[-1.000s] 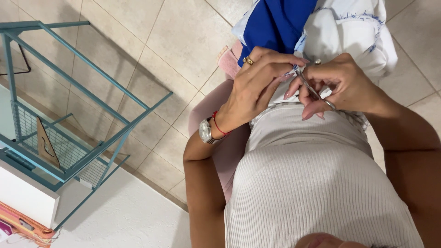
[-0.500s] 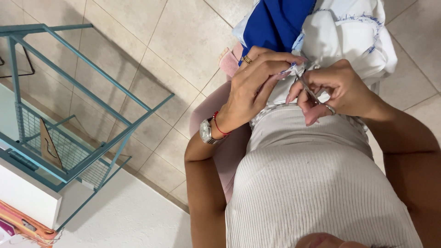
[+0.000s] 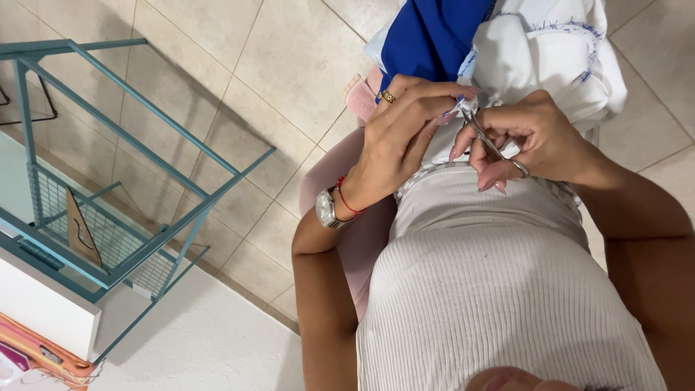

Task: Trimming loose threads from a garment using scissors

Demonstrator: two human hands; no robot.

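My left hand point(image 3: 402, 137), with a gold ring, a watch and a red cord at the wrist, pinches the edge of a white cloth with blue stitching point(image 3: 544, 58) lying on my lap. My right hand point(image 3: 530, 141) grips small metal scissors point(image 3: 483, 137), whose tips meet the cloth right at my left fingertips. A folded bright blue fabric point(image 3: 433, 32) lies under the white cloth, beyond my left hand. Both hands sit close together above my ribbed white top.
A teal metal frame rack point(image 3: 130, 181) with a wire mesh shelf stands to the left on the beige tiled floor point(image 3: 275, 65). A white box point(image 3: 43, 308) and orange items sit beneath it at the lower left.
Both hands stay at the cloth edge; the scissors have shifted slightly against the fabric. The view has barely moved.
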